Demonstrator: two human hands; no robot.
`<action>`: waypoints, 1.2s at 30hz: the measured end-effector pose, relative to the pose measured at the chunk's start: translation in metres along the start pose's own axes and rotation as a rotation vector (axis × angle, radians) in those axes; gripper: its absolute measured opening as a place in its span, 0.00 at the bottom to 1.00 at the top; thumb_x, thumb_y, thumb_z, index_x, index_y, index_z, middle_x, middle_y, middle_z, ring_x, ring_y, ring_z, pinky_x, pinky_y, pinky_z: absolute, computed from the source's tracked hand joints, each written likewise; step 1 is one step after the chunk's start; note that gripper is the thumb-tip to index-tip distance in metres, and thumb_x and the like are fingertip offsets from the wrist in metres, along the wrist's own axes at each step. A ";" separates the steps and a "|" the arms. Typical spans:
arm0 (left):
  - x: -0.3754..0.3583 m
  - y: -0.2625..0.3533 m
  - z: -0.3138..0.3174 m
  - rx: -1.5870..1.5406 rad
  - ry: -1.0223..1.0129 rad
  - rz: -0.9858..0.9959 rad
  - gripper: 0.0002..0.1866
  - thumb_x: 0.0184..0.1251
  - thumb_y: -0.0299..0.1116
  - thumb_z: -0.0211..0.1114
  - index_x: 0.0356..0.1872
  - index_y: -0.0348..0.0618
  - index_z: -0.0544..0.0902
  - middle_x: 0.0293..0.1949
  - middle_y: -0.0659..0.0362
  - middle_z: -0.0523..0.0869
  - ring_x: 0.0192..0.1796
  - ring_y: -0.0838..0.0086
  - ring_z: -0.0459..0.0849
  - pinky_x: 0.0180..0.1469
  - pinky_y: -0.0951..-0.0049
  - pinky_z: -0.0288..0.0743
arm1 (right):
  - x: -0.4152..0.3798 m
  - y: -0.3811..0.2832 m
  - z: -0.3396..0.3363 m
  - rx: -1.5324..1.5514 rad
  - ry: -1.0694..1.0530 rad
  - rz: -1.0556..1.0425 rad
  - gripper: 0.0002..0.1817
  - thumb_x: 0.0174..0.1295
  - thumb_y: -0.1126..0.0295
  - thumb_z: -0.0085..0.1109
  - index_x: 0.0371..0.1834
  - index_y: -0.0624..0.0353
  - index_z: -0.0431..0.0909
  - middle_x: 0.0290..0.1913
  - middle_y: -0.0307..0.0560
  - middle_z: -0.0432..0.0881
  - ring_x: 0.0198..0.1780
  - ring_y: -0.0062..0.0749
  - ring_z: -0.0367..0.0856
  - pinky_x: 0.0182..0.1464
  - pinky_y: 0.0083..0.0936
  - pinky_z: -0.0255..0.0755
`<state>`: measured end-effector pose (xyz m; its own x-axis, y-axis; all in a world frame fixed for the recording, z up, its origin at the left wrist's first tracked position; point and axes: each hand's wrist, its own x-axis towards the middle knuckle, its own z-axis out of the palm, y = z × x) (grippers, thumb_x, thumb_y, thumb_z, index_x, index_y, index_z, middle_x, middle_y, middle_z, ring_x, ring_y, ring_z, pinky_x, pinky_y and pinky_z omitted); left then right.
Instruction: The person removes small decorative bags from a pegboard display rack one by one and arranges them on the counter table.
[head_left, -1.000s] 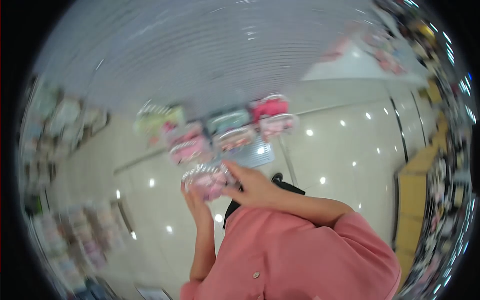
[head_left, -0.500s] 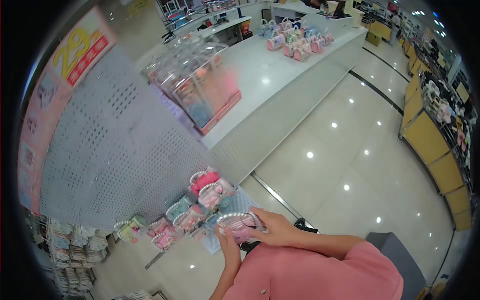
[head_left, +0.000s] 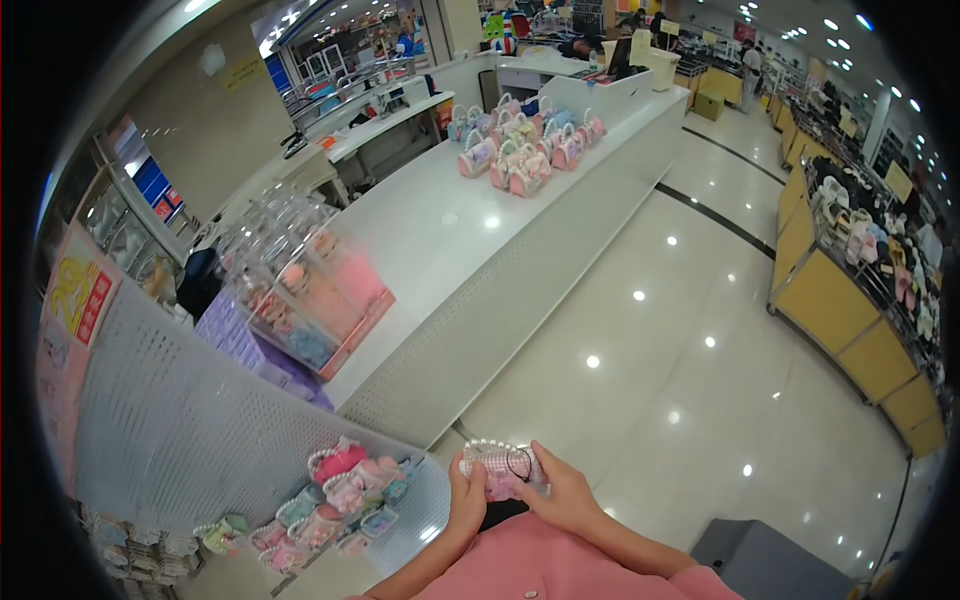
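Between my two hands, in front of my chest, is a small pink handbag with a white pearl-bead handle and a thin dark loop on it. My left hand grips its left end, thumb along the side. My right hand holds the right end. To the left, several similar small bags in pink, red and pale blue hang on a perforated display panel. A green bag hangs at its lower left.
A long white counter runs away ahead, bearing more pearl-handled bags and a clear display case of dolls over purple boxes. Glossy floor lies to the right, with yellow-sided shoe stands beyond. A grey block stands nearby.
My view has tilted up and turned, so the counter and panel sit lower and further left. Both hands still hold the handbag, now apart from the hanging bags in view.
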<state>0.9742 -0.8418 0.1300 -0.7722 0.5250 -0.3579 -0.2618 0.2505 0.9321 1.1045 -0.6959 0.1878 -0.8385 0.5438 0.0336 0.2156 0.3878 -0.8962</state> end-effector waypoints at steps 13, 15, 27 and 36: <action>0.263 0.059 0.077 -0.166 -0.216 0.116 0.32 0.86 0.44 0.54 0.76 0.30 0.59 0.70 0.43 0.67 0.73 0.60 0.68 0.77 0.63 0.59 | 0.244 0.010 -0.074 -0.306 0.179 -0.169 0.36 0.64 0.61 0.73 0.71 0.73 0.72 0.54 0.66 0.86 0.53 0.51 0.88 0.53 0.35 0.82; 0.298 0.077 0.079 -0.147 -0.198 0.126 0.30 0.86 0.44 0.54 0.76 0.31 0.61 0.69 0.44 0.68 0.72 0.61 0.69 0.75 0.64 0.62 | 0.286 0.009 -0.081 -0.342 0.182 -0.249 0.36 0.64 0.62 0.74 0.70 0.72 0.73 0.53 0.64 0.86 0.51 0.50 0.88 0.51 0.35 0.82; 0.419 0.192 0.144 -0.131 -0.134 0.290 0.25 0.86 0.38 0.54 0.74 0.34 0.63 0.58 0.52 0.80 0.57 0.71 0.79 0.62 0.68 0.74 | 0.450 0.044 -0.145 -0.194 0.209 -0.269 0.34 0.61 0.66 0.76 0.69 0.68 0.75 0.52 0.60 0.86 0.50 0.49 0.88 0.50 0.36 0.82; 0.488 0.277 0.201 -0.275 0.204 0.311 0.32 0.87 0.36 0.53 0.81 0.33 0.52 0.62 0.52 0.78 0.60 0.72 0.79 0.63 0.70 0.75 | 0.605 0.044 -0.225 0.008 -0.052 -0.592 0.33 0.62 0.67 0.74 0.69 0.68 0.74 0.52 0.62 0.86 0.49 0.57 0.86 0.52 0.43 0.80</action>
<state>0.6415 -0.3524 0.2023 -0.9292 0.3635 -0.0659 -0.1221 -0.1337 0.9835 0.7190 -0.1818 0.2679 -0.8386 0.1990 0.5070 -0.2999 0.6084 -0.7348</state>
